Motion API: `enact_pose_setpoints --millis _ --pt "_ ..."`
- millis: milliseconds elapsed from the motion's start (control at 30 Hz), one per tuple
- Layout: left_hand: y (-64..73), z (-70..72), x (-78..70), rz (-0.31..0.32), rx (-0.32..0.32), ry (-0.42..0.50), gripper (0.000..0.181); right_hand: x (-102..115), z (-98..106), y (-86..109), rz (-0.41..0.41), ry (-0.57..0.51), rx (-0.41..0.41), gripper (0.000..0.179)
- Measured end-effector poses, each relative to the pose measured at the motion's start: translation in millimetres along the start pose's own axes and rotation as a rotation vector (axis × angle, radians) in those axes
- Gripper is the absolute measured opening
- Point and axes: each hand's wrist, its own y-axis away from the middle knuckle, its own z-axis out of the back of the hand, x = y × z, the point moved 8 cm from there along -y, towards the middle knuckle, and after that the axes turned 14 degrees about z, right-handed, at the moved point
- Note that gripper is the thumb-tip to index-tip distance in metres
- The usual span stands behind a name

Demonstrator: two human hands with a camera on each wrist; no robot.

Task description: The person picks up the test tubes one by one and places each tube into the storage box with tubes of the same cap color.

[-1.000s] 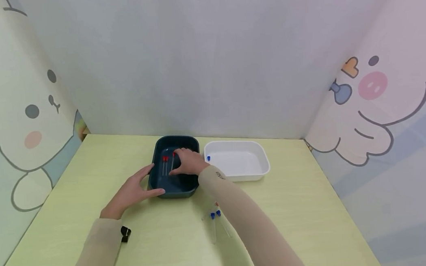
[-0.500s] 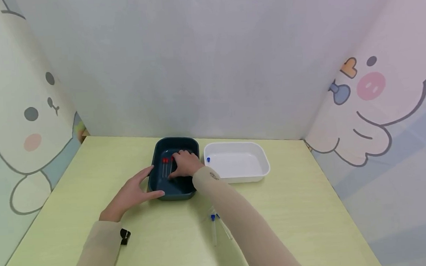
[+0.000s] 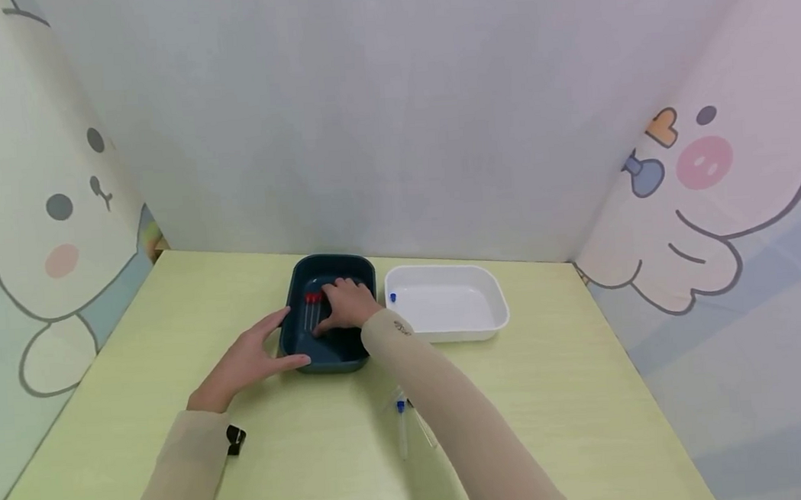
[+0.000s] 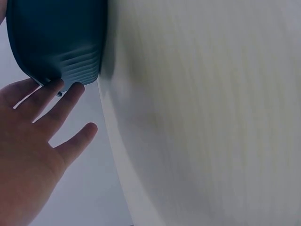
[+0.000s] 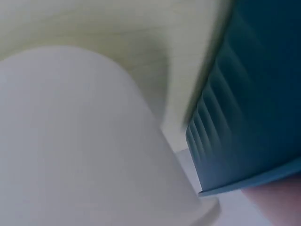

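Steadying the dark tray with the left hand, busy inside with the right hand!

From the head view: spread across left and near rims, fingers apart, likely to stop sliding on the surface; down inside beside the red-capped tubes on the right, with thumb and index apart, perhaps to square up the row, but impossible to tell of any pinch. Note the white tray just beside, showing one blue cap, presumably within easy reach; spot a blue-capped tube nearer, lying handy outside both. From the left wrist: spread straight at the dark tray's end, clamped on nothing. From the right wrist: catching both trays close together, plus blurred skin past the rim; can't tell any grip there.
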Motion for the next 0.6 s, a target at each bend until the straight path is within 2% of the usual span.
enact_pose_setpoints --millis 333,600 --pt "-3.1 1.9 0.5 0.026 0.013 -0.019 0.114 -7 35 26.4 0.023 0.021 -0.075 0.086" --pt "-4.0 0.3 1.4 0.026 0.022 -0.028 0.116 -21 48 59.4 0.019 0.069 -0.096 0.081"
